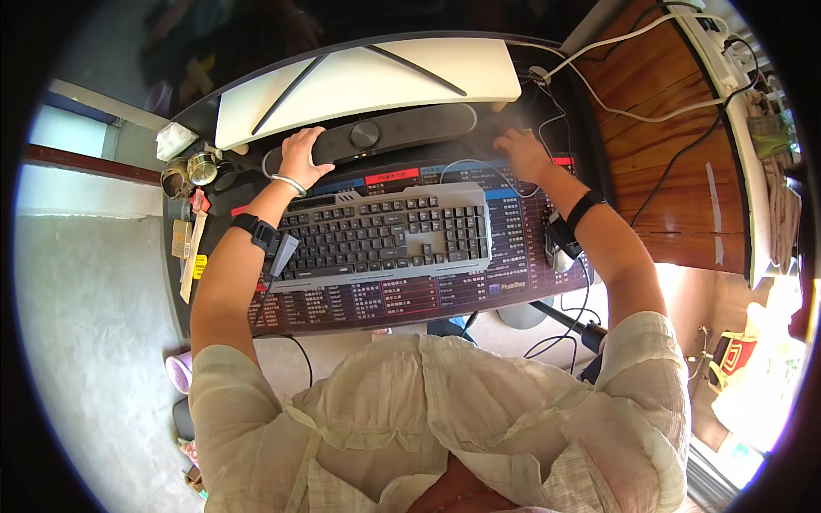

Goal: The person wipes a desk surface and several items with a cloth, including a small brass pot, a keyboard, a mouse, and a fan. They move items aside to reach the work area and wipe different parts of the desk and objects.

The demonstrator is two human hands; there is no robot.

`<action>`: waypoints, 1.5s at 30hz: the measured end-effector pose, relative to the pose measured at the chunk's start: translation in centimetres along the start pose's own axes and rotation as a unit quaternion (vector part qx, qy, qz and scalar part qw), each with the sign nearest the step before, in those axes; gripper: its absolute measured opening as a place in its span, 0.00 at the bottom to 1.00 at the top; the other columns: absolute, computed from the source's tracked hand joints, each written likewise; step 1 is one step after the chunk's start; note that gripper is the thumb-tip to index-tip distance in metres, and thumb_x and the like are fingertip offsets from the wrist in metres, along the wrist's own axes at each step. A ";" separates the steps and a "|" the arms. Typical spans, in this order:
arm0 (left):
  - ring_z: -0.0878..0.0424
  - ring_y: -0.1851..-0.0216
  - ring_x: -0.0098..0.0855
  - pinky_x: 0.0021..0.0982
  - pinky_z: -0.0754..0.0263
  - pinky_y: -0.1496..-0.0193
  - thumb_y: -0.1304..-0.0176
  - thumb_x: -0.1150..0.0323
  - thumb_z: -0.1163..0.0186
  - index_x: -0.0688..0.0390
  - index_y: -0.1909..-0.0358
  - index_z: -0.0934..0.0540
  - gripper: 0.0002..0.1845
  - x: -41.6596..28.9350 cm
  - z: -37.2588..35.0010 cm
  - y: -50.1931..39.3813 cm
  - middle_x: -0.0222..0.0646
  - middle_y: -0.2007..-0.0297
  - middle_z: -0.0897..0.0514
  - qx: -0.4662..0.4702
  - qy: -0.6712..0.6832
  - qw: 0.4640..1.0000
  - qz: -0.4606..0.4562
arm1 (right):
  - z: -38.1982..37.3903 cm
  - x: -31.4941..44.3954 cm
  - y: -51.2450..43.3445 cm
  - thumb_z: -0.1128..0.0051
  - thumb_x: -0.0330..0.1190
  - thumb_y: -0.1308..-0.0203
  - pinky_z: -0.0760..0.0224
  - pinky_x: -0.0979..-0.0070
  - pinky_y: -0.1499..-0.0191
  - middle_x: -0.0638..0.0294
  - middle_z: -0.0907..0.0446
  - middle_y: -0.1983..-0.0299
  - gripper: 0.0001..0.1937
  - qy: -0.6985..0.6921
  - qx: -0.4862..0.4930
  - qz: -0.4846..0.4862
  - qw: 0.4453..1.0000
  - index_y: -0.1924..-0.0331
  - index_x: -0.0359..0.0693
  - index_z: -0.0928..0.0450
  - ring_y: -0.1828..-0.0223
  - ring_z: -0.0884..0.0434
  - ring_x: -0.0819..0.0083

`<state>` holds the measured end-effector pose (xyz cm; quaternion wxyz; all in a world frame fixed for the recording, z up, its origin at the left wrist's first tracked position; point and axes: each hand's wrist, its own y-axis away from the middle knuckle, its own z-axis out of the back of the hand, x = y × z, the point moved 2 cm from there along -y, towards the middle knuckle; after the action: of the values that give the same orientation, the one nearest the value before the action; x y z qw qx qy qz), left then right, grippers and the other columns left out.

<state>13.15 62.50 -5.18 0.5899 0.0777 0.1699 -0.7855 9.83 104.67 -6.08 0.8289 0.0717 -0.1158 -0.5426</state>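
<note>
A long black soundbar (410,131) with a round knob in its middle lies below the monitor stand. My left hand (303,154) grips its left end, fingers over the top and thumb in front. Just past the right end, my right hand (524,152) is low over the dark desktop with fingers curled; blur there hides whether it holds anything. A grey-framed keyboard (385,237) with black keys rests between my forearms on a printed desk mat (410,298). A thin cable (478,163) loops from behind the keyboard towards my right hand.
Behind the soundbar stands a white monitor base (385,74) under a large dark screen (359,19). A mouse (563,260) is under my right wrist strap. Small jars (202,168) and a tissue pack (175,141) sit at left. White cables (616,42) cross the wooden panel (660,147) at right.
</note>
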 end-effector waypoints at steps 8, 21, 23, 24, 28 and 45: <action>0.32 0.46 0.44 0.40 0.42 0.41 0.68 0.67 0.26 0.57 0.48 0.31 0.39 1.3 -1.3 -0.6 0.40 0.49 0.27 -0.025 -0.015 1.000 -0.007 | 0.4 -1.1 -0.8 0.48 0.23 0.52 0.36 0.62 0.48 0.64 0.30 0.53 0.14 0.059 0.027 -0.029 0.997 0.61 0.52 0.26 0.48 0.32 0.56; 0.42 0.37 0.37 0.58 0.53 0.38 0.61 0.68 0.29 0.46 0.39 0.37 0.43 0.3 -2.1 -0.3 0.29 0.41 0.34 0.005 -0.094 0.992 0.087 | 6.1 -8.5 -1.1 0.59 0.17 0.68 0.33 0.74 0.64 0.62 0.27 0.71 0.17 -0.523 0.090 -0.126 0.838 0.67 0.37 0.27 0.67 0.27 0.69; 0.43 0.36 0.37 0.59 0.53 0.38 0.62 0.69 0.29 0.46 0.39 0.37 0.44 0.2 -2.0 -0.5 0.29 0.40 0.35 0.017 -0.084 0.992 0.095 | 7.1 -9.5 -0.8 0.60 0.17 0.69 0.33 0.76 0.64 0.60 0.27 0.71 0.19 -0.567 0.047 -0.141 0.810 0.66 0.37 0.27 0.68 0.27 0.68; 0.43 0.36 0.38 0.57 0.52 0.37 0.62 0.69 0.29 0.48 0.38 0.38 0.44 -0.1 -1.8 -0.6 0.32 0.39 0.36 0.005 -0.090 0.993 0.079 | 7.3 -9.9 -0.8 0.60 0.17 0.68 0.33 0.76 0.65 0.60 0.27 0.71 0.19 -0.574 0.031 -0.141 0.806 0.65 0.37 0.27 0.68 0.27 0.68; 0.45 0.35 0.42 0.46 0.48 0.35 0.60 0.71 0.30 0.57 0.37 0.41 0.44 -2.7 -0.8 0.3 0.42 0.38 0.39 -0.018 -0.064 0.995 0.072 | 5.0 -7.9 -1.9 0.61 0.19 0.63 0.30 0.72 0.66 0.58 0.26 0.68 0.19 -0.456 0.016 -0.157 0.876 0.63 0.40 0.26 0.66 0.25 0.66; 0.30 0.59 0.44 0.40 0.35 0.53 0.37 0.57 0.52 0.59 0.74 0.21 0.18 -8.7 -4.7 -1.2 0.45 0.64 0.24 0.216 -0.021 0.976 0.002 | 0.9 -3.4 -2.8 0.53 0.30 0.51 0.32 0.67 0.47 0.48 0.36 0.45 0.17 -0.070 0.064 -0.154 0.983 0.54 0.49 0.26 0.48 0.27 0.51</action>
<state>14.19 72.27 -6.54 0.5639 0.1873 -0.0166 -0.8042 5.80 106.61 -6.33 0.7187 0.1030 -0.1956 -0.6593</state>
